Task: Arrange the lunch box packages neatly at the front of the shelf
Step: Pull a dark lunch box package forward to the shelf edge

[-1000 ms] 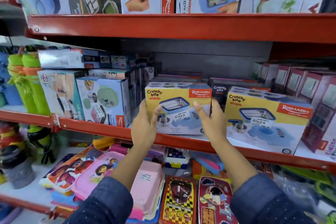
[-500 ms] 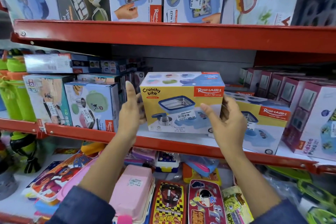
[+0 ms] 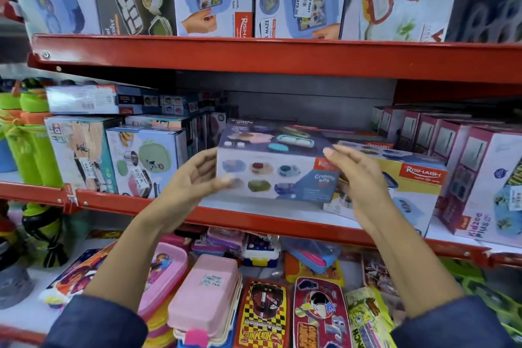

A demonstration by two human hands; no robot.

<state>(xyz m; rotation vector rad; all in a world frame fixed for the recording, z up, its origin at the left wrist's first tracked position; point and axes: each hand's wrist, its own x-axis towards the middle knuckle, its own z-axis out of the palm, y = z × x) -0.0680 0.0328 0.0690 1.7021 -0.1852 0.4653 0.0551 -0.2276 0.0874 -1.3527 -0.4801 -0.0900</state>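
A Crunchy Bite lunch box package (image 3: 271, 167) is lifted just above the middle red shelf (image 3: 254, 217), turned so a white side with small pictures of lunch boxes faces me. My left hand (image 3: 192, 178) grips its left end, thumb on the front face. My right hand (image 3: 356, 175) holds its right end, fingers over the top corner. A second yellow Crunchy Bite package (image 3: 409, 186) stands on the shelf just behind and right of my right hand, partly hidden by it.
Boxed lunch sets (image 3: 141, 161) stand left of the gap. Pink-edged boxes (image 3: 480, 172) stand at the right. The upper shelf (image 3: 282, 56) carries large boxes. Loose lunch boxes and pencil cases (image 3: 262, 311) lie below. Green bottles (image 3: 31, 144) stand at far left.
The package has been lifted off the shelf and rotated; its yellow front no longer faces me and a white picture side does. Both hands shifted along its ends.
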